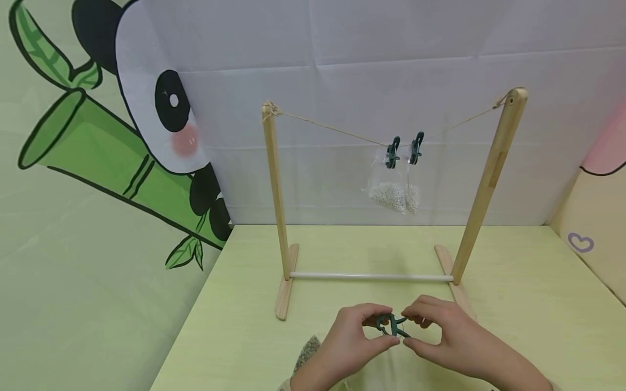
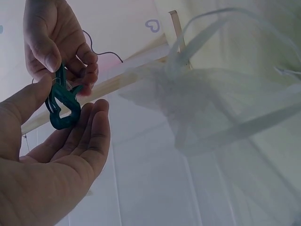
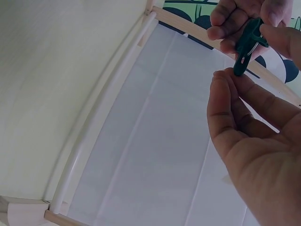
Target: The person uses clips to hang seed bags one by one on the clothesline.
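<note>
A dark green plastic clip is held between the two hands, low in the head view. My left hand grips its rounded end, thumb below and fingers above. On the other side my right hand pinches the clip's two handles with thumb and fingertips. In the right wrist view, the right fingertips meet one handle end of the clip. A see-through plastic bag shows blurred beside the left hand in the left wrist view.
Beyond the hands stands a wooden frame with a white crossbar. A string sags between its posts. Two green clips hold clear bags of white beads on it. A grey-green speckled thing lies by the left forearm.
</note>
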Motion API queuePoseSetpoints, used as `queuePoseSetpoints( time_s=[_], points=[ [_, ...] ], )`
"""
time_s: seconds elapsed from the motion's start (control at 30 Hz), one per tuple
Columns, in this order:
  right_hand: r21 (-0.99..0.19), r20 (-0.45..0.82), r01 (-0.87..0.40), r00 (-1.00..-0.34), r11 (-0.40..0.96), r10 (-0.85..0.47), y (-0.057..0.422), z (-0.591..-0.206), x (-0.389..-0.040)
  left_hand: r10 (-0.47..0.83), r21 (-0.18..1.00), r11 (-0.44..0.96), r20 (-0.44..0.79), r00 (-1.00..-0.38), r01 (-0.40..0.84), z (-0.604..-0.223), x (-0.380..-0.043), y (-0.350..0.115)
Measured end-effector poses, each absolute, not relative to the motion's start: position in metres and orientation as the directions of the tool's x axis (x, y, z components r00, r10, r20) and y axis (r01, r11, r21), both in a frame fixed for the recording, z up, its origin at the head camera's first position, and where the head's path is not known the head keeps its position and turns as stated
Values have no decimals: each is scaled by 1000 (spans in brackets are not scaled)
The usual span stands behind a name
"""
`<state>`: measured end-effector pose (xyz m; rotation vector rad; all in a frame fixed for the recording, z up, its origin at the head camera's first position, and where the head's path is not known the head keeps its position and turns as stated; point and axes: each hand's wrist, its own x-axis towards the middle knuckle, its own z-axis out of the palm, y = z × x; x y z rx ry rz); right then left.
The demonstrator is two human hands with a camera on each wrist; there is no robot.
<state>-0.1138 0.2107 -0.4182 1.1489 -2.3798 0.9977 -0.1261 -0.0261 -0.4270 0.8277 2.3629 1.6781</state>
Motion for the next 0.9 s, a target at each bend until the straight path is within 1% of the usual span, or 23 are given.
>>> queuePoseSetpoints(
  time_s=[0.13, 0.37, 0.57, 0.8, 0.9],
  points=[
    [-461, 549, -785, -619, 414, -562, 211, -420, -115, 498, 907, 214, 217, -840, 362, -427, -126, -27],
    [-471, 549, -779, -626, 414, -554, 212, -422, -116, 496, 916, 208, 203, -844, 342, -426, -127, -27],
    [-460, 588, -794, -607, 397, -534, 211, -422, -117, 503, 921, 197, 201, -841, 338, -426, -127, -29],
    [-476, 565, -772, -635, 420, -527, 211, -419, -116, 496, 929, 188, 189, -847, 318, -426, -128, -34],
    [-474, 571, -776, -630, 416, -526, 211, -419, -115, 494, 928, 190, 192, -848, 320, -426, -129, -35]
  ],
)
